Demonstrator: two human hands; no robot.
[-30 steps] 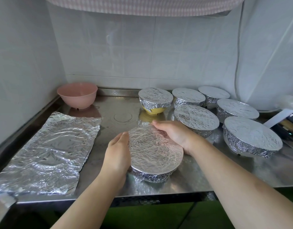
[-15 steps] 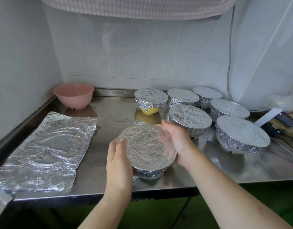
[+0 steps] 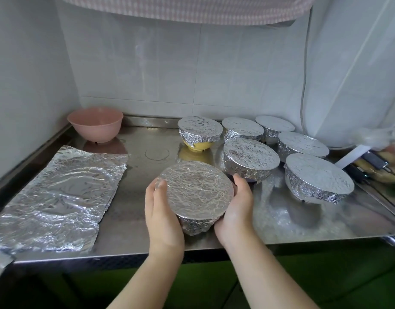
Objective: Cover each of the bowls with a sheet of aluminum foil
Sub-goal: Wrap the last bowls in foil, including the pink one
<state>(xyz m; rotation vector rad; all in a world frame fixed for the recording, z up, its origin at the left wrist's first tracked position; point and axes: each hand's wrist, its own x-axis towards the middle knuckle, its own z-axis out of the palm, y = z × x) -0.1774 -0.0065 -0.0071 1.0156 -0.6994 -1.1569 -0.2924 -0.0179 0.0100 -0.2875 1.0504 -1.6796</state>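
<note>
A foil-covered bowl is in front of me near the counter's front edge. My left hand grips its left side and my right hand grips its right side, fingers curled round the wrapped rim. The bowl looks raised off the counter and tilted toward me. Several other foil-covered bowls stand in a cluster at the back right; one of them shows a yellow bowl under its foil. An uncovered pink bowl stands in the back left corner. A flat crinkled foil sheet lies on the left.
The steel counter has a raised rim at the left and back against tiled walls. Cables and small devices lie at the far right. A cloth hangs overhead. Bare counter shows between the foil sheet and the held bowl.
Both hands slid down from the bowl's top to its sides and drew the bowl toward the front edge, lifting and tilting it slightly.
</note>
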